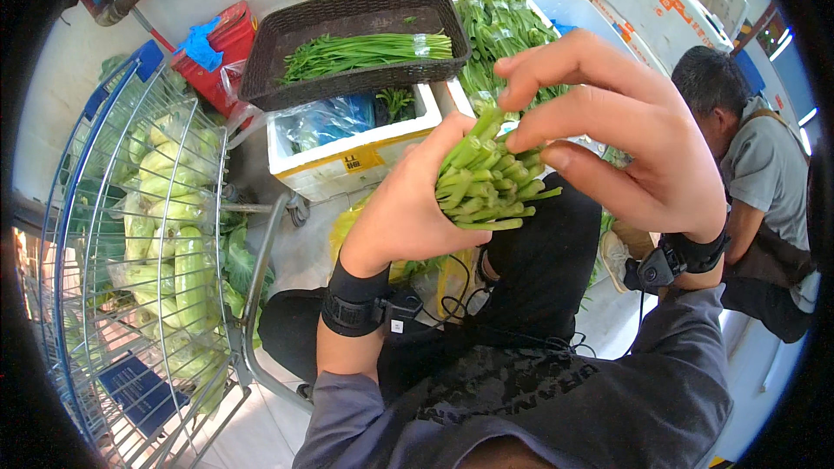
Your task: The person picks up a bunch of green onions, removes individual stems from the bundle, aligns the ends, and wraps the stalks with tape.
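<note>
Close in front of me, my left hand (pixel 404 208) is wrapped round a bunch of green leafy-vegetable stems (pixel 486 181). The cut ends of the stems face up toward me, and most of the bunch below is hidden by the hand and my leg. Over the right side of the bunch hangs my right hand (pixel 621 126), its fingers curved and apart. Its fingertips are close to the upper stem ends; whether they touch cannot be made out. I see nothing held in it. A black strap with a small device sits on each wrist.
A wire cart (pixel 130 252) of bagged pale-green vegetables stands left. Ahead, a dark woven basket (pixel 347 17) of long green stalks rests near a white foam box (pixel 356 161). Leafy greens (pixel 499 39) lie beside it. At right another person (pixel 764 165) sits bent over.
</note>
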Motion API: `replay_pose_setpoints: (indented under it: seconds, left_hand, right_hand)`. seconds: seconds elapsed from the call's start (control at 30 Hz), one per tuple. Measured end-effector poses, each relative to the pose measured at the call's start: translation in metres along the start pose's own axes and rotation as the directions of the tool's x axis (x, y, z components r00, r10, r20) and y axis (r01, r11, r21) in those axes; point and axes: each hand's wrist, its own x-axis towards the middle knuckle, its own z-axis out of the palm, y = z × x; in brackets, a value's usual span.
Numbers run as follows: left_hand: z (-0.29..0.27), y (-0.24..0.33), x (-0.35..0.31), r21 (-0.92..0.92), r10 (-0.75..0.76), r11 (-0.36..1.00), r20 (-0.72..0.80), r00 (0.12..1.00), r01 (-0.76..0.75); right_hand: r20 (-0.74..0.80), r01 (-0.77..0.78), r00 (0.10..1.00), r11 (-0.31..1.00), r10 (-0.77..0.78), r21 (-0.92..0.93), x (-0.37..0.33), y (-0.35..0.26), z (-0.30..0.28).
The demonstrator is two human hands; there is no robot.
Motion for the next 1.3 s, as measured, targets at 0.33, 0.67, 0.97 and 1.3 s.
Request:
replay_pose_setpoints:
  seconds: [0.33, 0.67, 0.97, 1.3]
  left_hand:
    - [0.004, 0.007, 0.007, 0.378, 0.364, 0.88, -0.149, 0.919, -0.287]
    - [0.008, 0.003, 0.008, 0.462, 0.38, 0.854, -0.241, 0.893, -0.239]
    - [0.025, -0.011, 0.012, 0.431, 0.396, 0.866, -0.285, 0.873, -0.252]
    - [0.025, -0.011, 0.015, 0.446, 0.376, 0.871, -0.334, 0.864, -0.207]
  right_hand:
    - [-0.005, -0.023, 1.0, 0.997, 0.023, -0.068, 0.002, -0.008, -0.002]
    - [-0.031, -0.01, 0.999, 0.999, 0.012, 0.054, -0.001, -0.003, 0.006]
    - [-0.473, -0.045, 0.833, 0.887, 0.288, 0.46, -0.004, 0.012, 0.108]
    - [-0.577, -0.121, 0.775, 0.957, 0.257, 0.263, 0.008, 0.025, 0.112]
